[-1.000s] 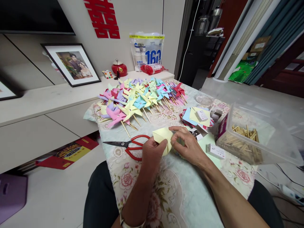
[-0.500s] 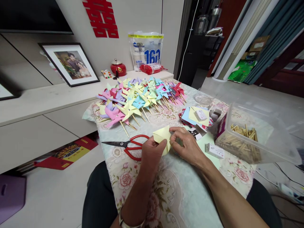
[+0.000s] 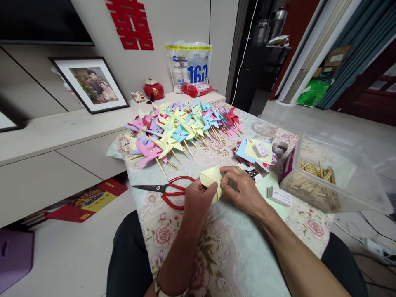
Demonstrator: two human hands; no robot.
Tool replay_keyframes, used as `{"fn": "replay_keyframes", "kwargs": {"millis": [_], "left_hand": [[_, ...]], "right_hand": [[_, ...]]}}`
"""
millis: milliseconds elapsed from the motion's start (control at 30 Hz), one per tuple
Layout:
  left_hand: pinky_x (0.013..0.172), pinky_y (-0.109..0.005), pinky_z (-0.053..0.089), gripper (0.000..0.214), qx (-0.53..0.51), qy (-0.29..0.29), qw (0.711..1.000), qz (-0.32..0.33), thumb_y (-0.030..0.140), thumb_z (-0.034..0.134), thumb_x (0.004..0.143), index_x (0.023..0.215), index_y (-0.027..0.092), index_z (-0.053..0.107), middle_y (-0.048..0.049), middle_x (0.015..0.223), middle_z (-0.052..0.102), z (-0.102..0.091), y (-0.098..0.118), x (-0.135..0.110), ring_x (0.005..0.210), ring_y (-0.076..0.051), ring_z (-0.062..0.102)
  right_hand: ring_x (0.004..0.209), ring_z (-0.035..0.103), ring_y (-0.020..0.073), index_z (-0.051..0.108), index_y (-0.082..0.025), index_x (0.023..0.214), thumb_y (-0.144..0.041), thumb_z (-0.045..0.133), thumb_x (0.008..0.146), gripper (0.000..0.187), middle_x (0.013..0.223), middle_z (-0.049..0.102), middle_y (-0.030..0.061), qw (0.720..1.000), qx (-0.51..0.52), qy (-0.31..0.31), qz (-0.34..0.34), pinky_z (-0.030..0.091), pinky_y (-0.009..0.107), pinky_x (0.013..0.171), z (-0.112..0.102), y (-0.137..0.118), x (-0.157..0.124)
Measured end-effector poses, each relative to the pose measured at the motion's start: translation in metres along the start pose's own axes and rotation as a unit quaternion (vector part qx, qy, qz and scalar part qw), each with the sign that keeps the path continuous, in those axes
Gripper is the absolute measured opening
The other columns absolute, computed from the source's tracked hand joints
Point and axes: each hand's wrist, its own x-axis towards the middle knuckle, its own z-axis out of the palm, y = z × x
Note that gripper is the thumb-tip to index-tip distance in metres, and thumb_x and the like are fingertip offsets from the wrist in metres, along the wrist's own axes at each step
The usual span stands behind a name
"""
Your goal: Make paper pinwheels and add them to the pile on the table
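Observation:
Both of my hands work a pale yellow square of paper (image 3: pixel 210 178) just above the flowered tablecloth (image 3: pixel 235 251). My left hand (image 3: pixel 198 199) pinches its lower left part between thumb and fingers. My right hand (image 3: pixel 244 187) pinches the paper's right edge with thumb and forefinger, its other fingers curled. The paper is partly folded, with one corner pointing up and left. Red-handled scissors (image 3: pixel 168 189) lie shut on the cloth just left of my left hand.
A heap of several finished paper pinwheels on sticks (image 3: pixel 179 128) covers the far half of the table. A stack of coloured paper squares (image 3: pixel 255 150) and small white boxes lie right of my hands. A clear plastic tub (image 3: pixel 328 177) holds wooden sticks at the right.
My right hand's fingers have shifted slightly along the paper's right edge. The paper and my left hand have hardly moved.

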Motion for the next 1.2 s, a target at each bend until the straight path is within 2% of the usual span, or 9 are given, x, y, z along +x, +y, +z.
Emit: {"fn": "replay_keyframes", "kwargs": {"millis": [167,267,400,500,600,700,833,1033,1200], "left_hand": [[0.059,-0.025,0.048,0.027,-0.007,0.003,1.0,0.0,0.026,0.079,0.059,0.082,0.013,0.075,-0.0019,0.07,0.075,-0.001,0.001,0.0,0.062,-0.017,0.065],[0.061,-0.026,0.05,0.029,-0.032,-0.016,0.999,-0.015,0.025,0.079,0.059,0.085,0.013,0.076,-0.0033,0.071,0.076,-0.003,0.003,-0.001,0.064,-0.019,0.067],[0.063,-0.028,0.051,0.03,-0.016,-0.092,0.994,-0.058,0.027,0.079,0.061,0.087,0.012,0.077,-0.0065,0.074,0.076,-0.008,0.007,-0.005,0.065,-0.02,0.068],[0.064,-0.028,0.05,0.031,0.027,-0.145,0.986,-0.074,0.028,0.079,0.062,0.088,0.012,0.078,-0.008,0.077,0.077,-0.013,0.01,-0.005,0.067,-0.021,0.068],[0.06,-0.027,0.047,0.029,0.087,-0.187,0.976,-0.076,0.027,0.077,0.063,0.089,0.013,0.078,-0.0074,0.074,0.076,-0.018,0.014,-0.001,0.063,-0.02,0.066],[0.055,-0.025,0.044,0.023,0.154,-0.217,0.962,-0.065,0.023,0.073,0.063,0.084,0.014,0.078,-0.0062,0.071,0.074,-0.021,0.021,0.006,0.058,-0.019,0.064],[0.049,-0.023,0.038,0.018,0.233,-0.249,0.939,-0.05,0.019,0.068,0.063,0.078,0.015,0.077,-0.0041,0.068,0.072,-0.02,0.035,0.015,0.054,-0.016,0.059],[0.045,-0.022,0.032,0.013,0.293,-0.286,0.912,-0.022,0.018,0.063,0.063,0.07,0.016,0.075,-0.0019,0.059,0.065,-0.012,0.045,0.022,0.047,-0.013,0.05],[0.045,-0.021,0.033,0.012,0.294,-0.29,0.911,-0.011,0.018,0.064,0.061,0.068,0.016,0.074,-0.0018,0.059,0.065,-0.005,0.05,0.021,0.048,-0.014,0.052]], "right_hand": [[0.105,0.064,0.0257,0.064,-0.02,0.073,-0.018,0.062,0.081,0.009,0.111,0.068,0.0105,0.999,0.037,-0.004,0.019,0.047,0.041,0.091,-0.004,-0.001,0.001],[0.109,0.063,0.0262,0.066,-0.02,0.077,-0.029,0.067,0.083,0.012,0.112,0.068,0.01,0.993,0.088,0.051,0.062,0.045,0.042,0.094,-0.011,0.002,0.001],[0.118,0.06,0.026,0.068,-0.022,0.107,-0.037,0.069,0.085,0.026,0.126,0.066,0.0096,0.967,0.205,0.104,0.107,0.047,0.04,0.095,-0.022,0.01,0.003],[0.11,0.064,0.0234,0.062,-0.023,0.126,-0.038,0.07,0.085,0.044,0.119,0.07,0.0086,0.941,0.316,0.038,0.118,0.049,0.038,0.093,-0.028,0.014,0.003],[0.095,0.067,0.0209,0.057,-0.021,0.133,-0.037,0.071,0.084,0.053,0.106,0.072,0.0067,0.918,0.372,-0.051,0.13,0.051,0.036,0.084,-0.032,0.013,0.001],[0.085,0.067,0.0189,0.053,-0.021,0.138,-0.033,0.074,0.08,0.063,0.097,0.071,0.004,0.911,0.371,-0.108,0.144,0.051,0.033,0.075,-0.033,0.01,0.0],[0.079,0.064,0.0176,0.049,-0.021,0.143,-0.025,0.075,0.076,0.072,0.086,0.066,-0.0007,0.921,0.334,-0.136,0.149,0.049,0.03,0.069,-0.03,0.003,-0.001],[0.082,0.065,0.0193,0.046,-0.018,0.146,-0.018,0.069,0.073,0.076,0.096,0.07,0.0031,0.935,0.296,-0.126,0.152,0.05,0.031,0.07,-0.024,-0.001,-0.001],[0.092,0.067,0.0221,0.051,-0.021,0.143,-0.014,0.066,0.073,0.073,0.108,0.072,0.0047,0.958,0.231,-0.1,0.136,0.053,0.033,0.076,-0.023,0.001,-0.001]]}}
